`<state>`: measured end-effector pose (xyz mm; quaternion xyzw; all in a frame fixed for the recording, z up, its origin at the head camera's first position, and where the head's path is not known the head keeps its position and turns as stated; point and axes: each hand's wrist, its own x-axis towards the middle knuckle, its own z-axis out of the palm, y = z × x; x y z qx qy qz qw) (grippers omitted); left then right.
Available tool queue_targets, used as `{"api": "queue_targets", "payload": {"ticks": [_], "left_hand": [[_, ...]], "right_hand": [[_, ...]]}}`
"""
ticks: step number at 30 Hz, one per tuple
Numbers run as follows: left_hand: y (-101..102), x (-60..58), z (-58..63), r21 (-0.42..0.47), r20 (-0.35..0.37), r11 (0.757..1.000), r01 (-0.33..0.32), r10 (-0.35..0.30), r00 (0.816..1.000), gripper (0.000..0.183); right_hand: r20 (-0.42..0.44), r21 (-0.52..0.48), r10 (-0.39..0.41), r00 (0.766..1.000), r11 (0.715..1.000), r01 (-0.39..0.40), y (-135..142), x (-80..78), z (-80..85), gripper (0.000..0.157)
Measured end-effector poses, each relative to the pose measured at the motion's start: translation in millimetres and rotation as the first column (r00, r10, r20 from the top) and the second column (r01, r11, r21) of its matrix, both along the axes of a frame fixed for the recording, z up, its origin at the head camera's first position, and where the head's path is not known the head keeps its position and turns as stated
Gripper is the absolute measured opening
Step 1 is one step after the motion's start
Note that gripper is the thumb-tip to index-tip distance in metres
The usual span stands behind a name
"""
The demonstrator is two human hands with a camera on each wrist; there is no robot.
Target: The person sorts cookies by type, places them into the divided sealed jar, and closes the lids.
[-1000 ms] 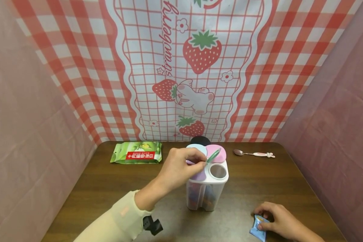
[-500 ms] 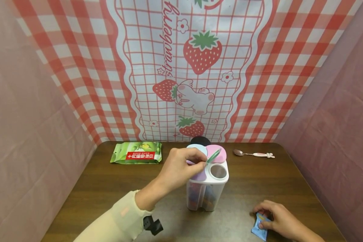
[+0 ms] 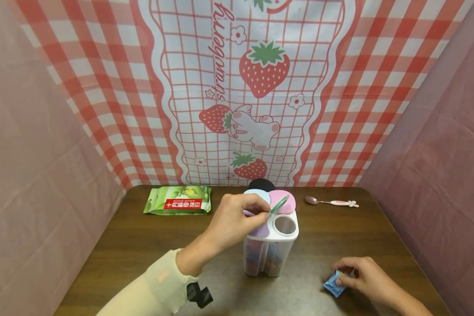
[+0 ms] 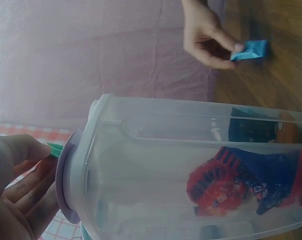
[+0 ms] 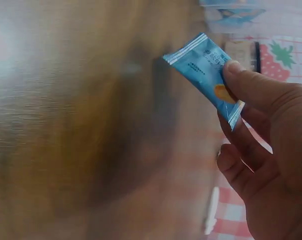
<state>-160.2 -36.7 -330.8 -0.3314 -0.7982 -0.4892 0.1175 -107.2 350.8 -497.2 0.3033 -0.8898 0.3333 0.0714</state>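
A clear storage container (image 3: 286, 250) with a white top (image 4: 88, 155) stands mid-table. Blue (image 3: 256, 194), pink (image 3: 286, 202) and purple (image 3: 262, 231) lids cover three openings; the front right opening (image 3: 285, 225) is uncovered. My left hand (image 3: 235, 215) pinches a green lid (image 3: 279, 204), tilted on edge above the top. Red-and-blue wrapped packets (image 4: 218, 187) lie inside the container. To its right, my right hand (image 3: 363, 276) pinches a small blue snack packet (image 5: 201, 70) between thumb and fingers, close over the table. An orange-yellow picture shows on the wrapper.
A green wipes-like pack (image 3: 177, 200) lies at the back left. At the back right is a spoon (image 3: 332, 202) with a white bunny-ended handle. A black round object (image 3: 261, 184) shows behind the container. A strawberry-print cloth (image 3: 260, 131) hangs behind the table (image 3: 142, 250).
My right hand has moved slightly away from me, and the blue snack packet has lifted and turned toward the container. The left hand with the green lid stays in place.
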Motion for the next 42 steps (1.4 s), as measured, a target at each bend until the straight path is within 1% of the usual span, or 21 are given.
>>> {"api": "queue_targets", "payload": {"ticks": [6,10,13,16,20,23,25,27,28,32,34,37,40,41,42], "left_hand": [[0,0.3,0.2,0.002,0.000,1.000,0.000,0.000,1.000,0.007],[0,0.5,0.7,-0.001,0.005,1.000,-0.001,0.001,1.000,0.007],[0,0.3,0.8,-0.005,0.001,1.000,-0.003,0.003,1.000,0.008],[0,0.0,0.4,-0.007,-0.007,1.000,-0.007,0.007,1.000,0.007],[0,-0.5,-0.4,-0.005,-0.012,1.000,-0.005,0.005,1.000,0.007],[0,-0.4,-0.5,-0.003,-0.011,1.000,-0.003,0.003,1.000,0.007],[0,-0.3,-0.4,-0.002,-0.009,1.000,-0.003,0.003,1.000,0.007],[1,0.0,0.2,-0.003,-0.007,1.000,-0.003,0.003,1.000,0.007],[1,0.2,0.9,-0.004,-0.008,1.000,-0.003,0.003,1.000,0.007],[1,0.2,2.9,-0.006,-0.014,1.000,-0.006,0.006,1.000,0.008],[1,0.0,3.0,-0.006,-0.019,1.000,-0.006,0.006,1.000,0.008],[1,0.0,2.3,-0.011,-0.015,1.000,-0.004,0.003,1.000,0.008],[1,0.6,1.9,-0.016,-0.012,1.000,-0.002,0.002,1.000,0.008],[1,0.8,1.9,-0.017,-0.013,1.000,-0.003,0.003,1.000,0.008],[1,1.1,1.9,-0.018,-0.015,1.000,-0.004,0.004,1.000,0.008]], "right_hand": [[-0.043,-0.050,-0.060,0.997,0.997,0.058,-10,-9.1,34.8,0.033],[-0.124,-0.092,-0.054,0.991,0.995,0.042,-16,-17.2,63.0,0.040],[-0.203,-0.102,-0.029,0.979,0.995,0.008,-23,-24.1,87.1,0.045],[-0.282,-0.097,0.001,0.960,0.995,-0.029,-33,-31.7,112.5,0.051],[-0.387,-0.128,0.078,0.919,0.982,-0.137,-50,-42.2,142.5,0.058],[-0.420,-0.167,0.119,0.900,0.964,-0.205,-65,-45.8,161.6,0.059],[-0.411,-0.187,0.120,0.904,0.959,-0.212,-75,-45.9,171.8,0.057],[-0.394,-0.212,0.105,0.913,0.956,-0.202,-85,-46.3,177.0,0.055],[-0.372,-0.222,0.090,0.924,0.958,-0.183,-89,-46.2,178.6,0.052],[-0.311,-0.247,0.048,0.949,0.960,-0.130,-106,-49.0,178.7,0.043],[-0.295,-0.255,0.047,0.954,0.959,-0.126,-112,-50.2,178.4,0.041],[-0.329,-0.257,0.093,0.940,0.949,-0.184,-121,-53.7,175.7,0.041],[-0.377,-0.229,0.144,0.915,0.943,-0.243,-126,-57.0,170.8,0.042],[-0.384,-0.217,0.158,0.910,0.942,-0.255,-128,-57.7,169.1,0.042],[-0.378,-0.210,0.165,0.911,0.943,-0.258,-129,-57.7,167.5,0.041]]}}
